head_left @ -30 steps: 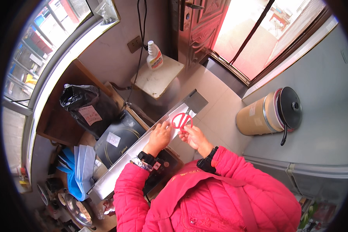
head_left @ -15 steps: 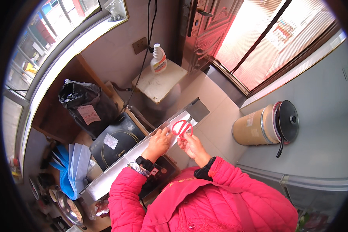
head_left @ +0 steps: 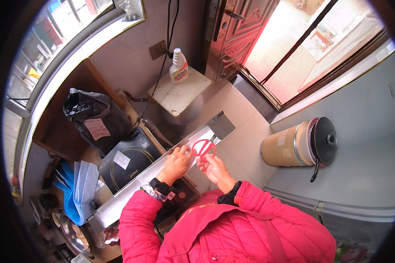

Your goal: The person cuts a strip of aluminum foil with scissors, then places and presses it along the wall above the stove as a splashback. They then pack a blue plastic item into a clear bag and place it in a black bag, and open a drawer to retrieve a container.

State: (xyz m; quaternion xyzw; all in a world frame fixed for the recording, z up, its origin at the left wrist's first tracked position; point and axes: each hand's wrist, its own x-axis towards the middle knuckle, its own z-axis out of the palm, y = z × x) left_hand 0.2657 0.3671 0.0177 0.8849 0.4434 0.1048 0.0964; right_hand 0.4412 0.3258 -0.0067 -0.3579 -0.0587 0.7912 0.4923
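The scissors (head_left: 203,147) have bright red handles, set against a long silver-grey metal tray (head_left: 131,193) with a white lining. The jacket sleeves (head_left: 138,219) are pinkish red and quilted, and the wristwatch (head_left: 159,186) is black. Nearby are a glossy black bag (head_left: 94,116) with a pale label, a black induction cooker (head_left: 127,158), a tan drum (head_left: 285,147) with a black lid, and a white spray bottle (head_left: 178,66).

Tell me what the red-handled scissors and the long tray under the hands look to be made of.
Scissors: handle loops look like glossy red plastic, judging by the uniform bright colour; blades too small to judge. Long tray: probably sheet metal with a dull silvery finish, given its thin folded walls and grey sheen, though coated board is possible.
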